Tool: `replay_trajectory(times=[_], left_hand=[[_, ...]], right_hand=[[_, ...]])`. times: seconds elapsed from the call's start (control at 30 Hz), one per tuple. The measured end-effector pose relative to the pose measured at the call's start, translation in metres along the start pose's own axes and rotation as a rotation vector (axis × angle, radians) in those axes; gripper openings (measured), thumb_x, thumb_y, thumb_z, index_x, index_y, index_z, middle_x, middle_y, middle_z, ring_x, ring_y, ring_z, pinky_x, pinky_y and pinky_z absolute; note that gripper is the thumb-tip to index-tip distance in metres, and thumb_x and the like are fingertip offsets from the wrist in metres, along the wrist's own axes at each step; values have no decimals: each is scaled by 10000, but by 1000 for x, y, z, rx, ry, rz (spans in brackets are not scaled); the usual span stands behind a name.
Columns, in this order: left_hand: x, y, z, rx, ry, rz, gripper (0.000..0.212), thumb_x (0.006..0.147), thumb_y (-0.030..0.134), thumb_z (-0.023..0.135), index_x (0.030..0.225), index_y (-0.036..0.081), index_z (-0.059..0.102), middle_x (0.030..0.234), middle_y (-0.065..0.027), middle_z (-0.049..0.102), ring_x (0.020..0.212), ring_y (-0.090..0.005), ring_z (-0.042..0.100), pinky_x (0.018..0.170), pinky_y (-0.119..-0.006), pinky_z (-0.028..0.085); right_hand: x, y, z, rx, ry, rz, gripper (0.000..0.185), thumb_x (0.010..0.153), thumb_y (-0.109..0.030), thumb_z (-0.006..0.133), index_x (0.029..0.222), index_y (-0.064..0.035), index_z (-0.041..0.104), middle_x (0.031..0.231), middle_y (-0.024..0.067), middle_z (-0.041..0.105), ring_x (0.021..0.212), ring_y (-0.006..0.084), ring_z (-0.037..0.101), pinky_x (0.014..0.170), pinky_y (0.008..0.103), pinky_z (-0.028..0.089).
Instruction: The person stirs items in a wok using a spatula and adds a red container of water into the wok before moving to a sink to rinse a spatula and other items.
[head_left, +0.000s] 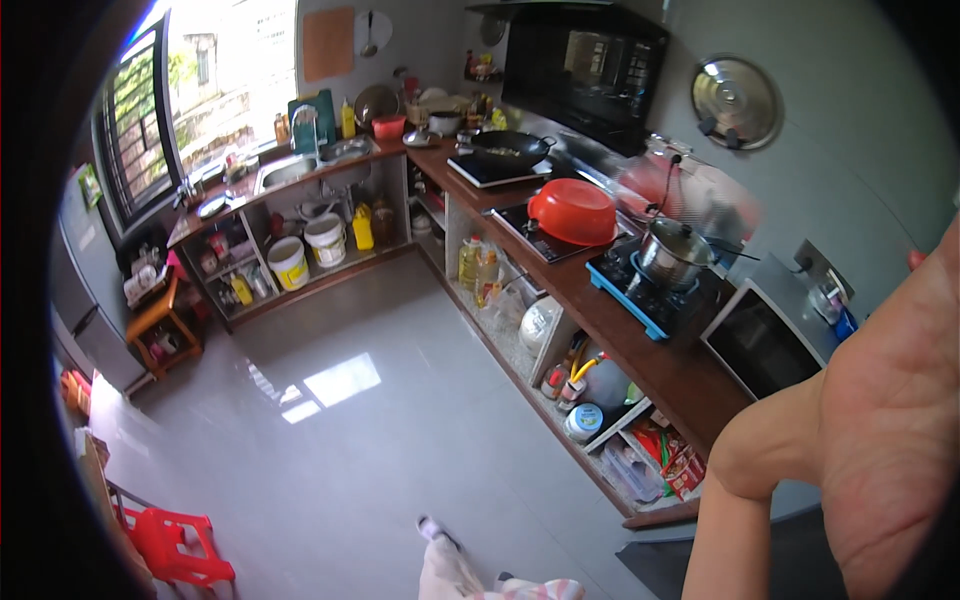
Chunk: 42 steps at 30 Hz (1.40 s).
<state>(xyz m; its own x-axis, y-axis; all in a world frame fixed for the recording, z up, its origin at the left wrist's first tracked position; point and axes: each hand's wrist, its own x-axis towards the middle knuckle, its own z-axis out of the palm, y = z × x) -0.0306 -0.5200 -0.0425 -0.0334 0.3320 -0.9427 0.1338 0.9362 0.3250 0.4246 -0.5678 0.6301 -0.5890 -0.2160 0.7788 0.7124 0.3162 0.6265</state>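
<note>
Close to the camera at the right edge, my right hand (892, 420) is raised with its palm showing. Its fingertips are out of the picture, so I cannot tell whether it holds anything. My left hand is out of view. Behind the raised hand, a microwave oven (772, 341) stands on the brown countertop (637, 352). Farther along are a steel pot (671, 255) on a blue-edged cooktop (622, 296), an upturned red plastic basin (574, 210) on a black induction cooker (536, 232), and a black wok (510, 150) with some food in it.
Open shelves under the counter hold oil bottles (471, 262), a jar (583, 421) and white buckets (286, 262). A sink (289, 172) sits below the window. At lower left is a red plastic stool (176, 547) on the grey tiled floor (315, 465). A pot lid (735, 97) hangs on the wall.
</note>
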Motion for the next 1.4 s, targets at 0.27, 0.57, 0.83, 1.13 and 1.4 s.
replay_trajectory(times=[0.27, 0.57, 0.83, 1.13, 1.4], left_hand=[[69, 121, -43, 31, 47, -92, 148, 744, 153, 519, 880, 97, 527, 752, -65, 584, 634, -223, 582, 578, -360, 498], [123, 448, 48, 187, -44, 310, 269, 801, 125, 486, 1029, -9, 438, 759, -181, 588, 583, -268, 597, 474, -357, 499], [198, 566, 130, 123, -145, 177, 238, 791, 97, 500, 1002, 6, 437, 734, -193, 588, 580, -297, 603, 482, -411, 514], [232, 728, 183, -48, 199, 196, 139, 810, 44, 448, 944, 5, 450, 674, -180, 561, 474, -231, 538, 397, -347, 483], [260, 994, 317, -101, -68, 606, 143, 776, 16, 455, 910, 45, 495, 665, -116, 548, 479, -198, 522, 427, -295, 473]], right_hand=[[-59, 64, 161, -20, 15, -9, 407, 696, -183, 609, 1046, -7, 500, 1011, 127, 507, 918, 258, 496, 794, 358, 411], [-144, 133, 302, -169, -63, 144, 350, 687, -127, 619, 1001, 7, 542, 976, 118, 525, 882, 246, 514, 782, 329, 416], [-325, 208, 408, -76, -652, 1140, 234, 715, -14, 583, 949, -16, 591, 876, 107, 544, 824, 232, 541, 721, 279, 429], [-587, 330, 539, 131, -1005, 1509, 252, 759, -151, 582, 967, -9, 575, 731, 130, 550, 666, 237, 556, 625, 321, 446], [-696, 417, 659, 172, -906, 1925, 499, 824, -328, 500, 1247, -94, 377, 847, 165, 603, 694, 244, 599, 614, 319, 469]])
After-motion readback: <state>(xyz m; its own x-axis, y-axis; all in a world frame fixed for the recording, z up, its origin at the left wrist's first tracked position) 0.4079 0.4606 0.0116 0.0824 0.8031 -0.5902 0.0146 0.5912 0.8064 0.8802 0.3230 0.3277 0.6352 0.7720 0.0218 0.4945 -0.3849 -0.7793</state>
